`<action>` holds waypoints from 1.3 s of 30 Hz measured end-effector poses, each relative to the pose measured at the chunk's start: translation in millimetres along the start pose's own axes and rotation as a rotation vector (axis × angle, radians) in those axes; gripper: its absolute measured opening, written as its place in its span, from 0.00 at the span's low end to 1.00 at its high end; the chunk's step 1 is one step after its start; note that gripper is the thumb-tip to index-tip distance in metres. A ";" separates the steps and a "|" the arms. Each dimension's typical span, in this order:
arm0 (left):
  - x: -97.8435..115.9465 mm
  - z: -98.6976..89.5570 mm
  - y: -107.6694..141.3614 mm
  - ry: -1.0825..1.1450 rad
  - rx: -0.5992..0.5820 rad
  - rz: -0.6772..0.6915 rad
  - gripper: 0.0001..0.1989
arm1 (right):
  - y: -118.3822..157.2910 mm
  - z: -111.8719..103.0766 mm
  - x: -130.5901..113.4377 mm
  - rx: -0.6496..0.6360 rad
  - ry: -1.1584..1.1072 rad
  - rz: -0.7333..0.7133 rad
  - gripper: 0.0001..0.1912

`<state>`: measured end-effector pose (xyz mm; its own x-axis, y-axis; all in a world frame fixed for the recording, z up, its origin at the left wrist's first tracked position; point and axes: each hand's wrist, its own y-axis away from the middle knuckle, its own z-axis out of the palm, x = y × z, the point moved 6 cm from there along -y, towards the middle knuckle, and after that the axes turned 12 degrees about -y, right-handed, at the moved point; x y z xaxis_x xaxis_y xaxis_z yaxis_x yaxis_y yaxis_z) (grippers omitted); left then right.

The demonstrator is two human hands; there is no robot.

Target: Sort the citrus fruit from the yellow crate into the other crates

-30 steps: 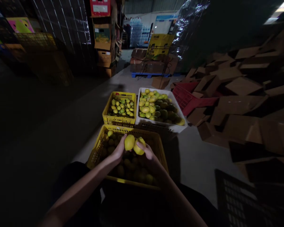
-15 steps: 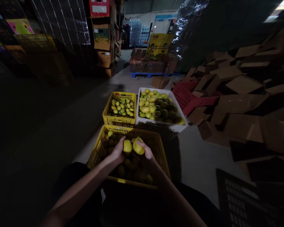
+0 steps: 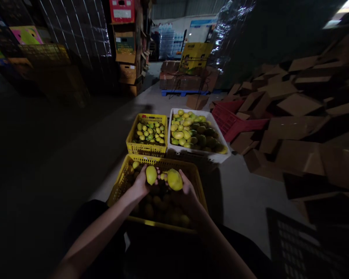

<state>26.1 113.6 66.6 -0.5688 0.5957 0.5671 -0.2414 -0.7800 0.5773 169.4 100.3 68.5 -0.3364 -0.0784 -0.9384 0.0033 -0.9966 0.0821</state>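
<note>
My left hand (image 3: 140,183) is closed round a yellow lemon (image 3: 151,175), its fingertips showing on the far side. A larger, lumpier lemon (image 3: 175,179) rests in my right hand (image 3: 188,190), with the thumb along its right side. Both hands are over the near yellow crate (image 3: 159,223), a small gap between the two fruits. Inside that crate lie several more lemons (image 3: 156,200), mostly in shadow. Fingertips and a bit of yellow fruit show between my hands.
Beyond the near crate stand a smaller yellow crate (image 3: 147,148) of green-yellow fruit and a white crate (image 3: 221,157) heaped with yellow and dark-looking fruit. A red crate (image 3: 228,120) and piled cardboard boxes (image 3: 299,128) lie to the right. Farther back is a blue pallet (image 3: 184,93) with boxes.
My hands have moved slightly apart, and both lemons have turned in them. The left lemon has shifted left and up, the right one a little to the right. The crates have stayed put.
</note>
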 end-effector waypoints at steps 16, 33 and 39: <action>15.0 15.9 22.6 -0.426 -0.130 0.301 0.21 | 11.0 17.9 -25.2 -0.093 -0.084 -0.107 0.17; 6.8 -2.0 10.4 0.003 0.076 -0.069 0.13 | -2.1 1.7 7.6 -0.052 -0.122 0.008 0.30; 1.6 -2.4 7.4 -0.096 0.038 -0.114 0.20 | -8.9 -1.0 21.1 0.038 -0.278 0.145 0.27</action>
<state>21.5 108.3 70.4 -0.4615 0.6970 0.5488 -0.2688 -0.6994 0.6622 163.3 107.5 47.7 -0.5795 -0.2050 -0.7887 0.0370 -0.9735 0.2258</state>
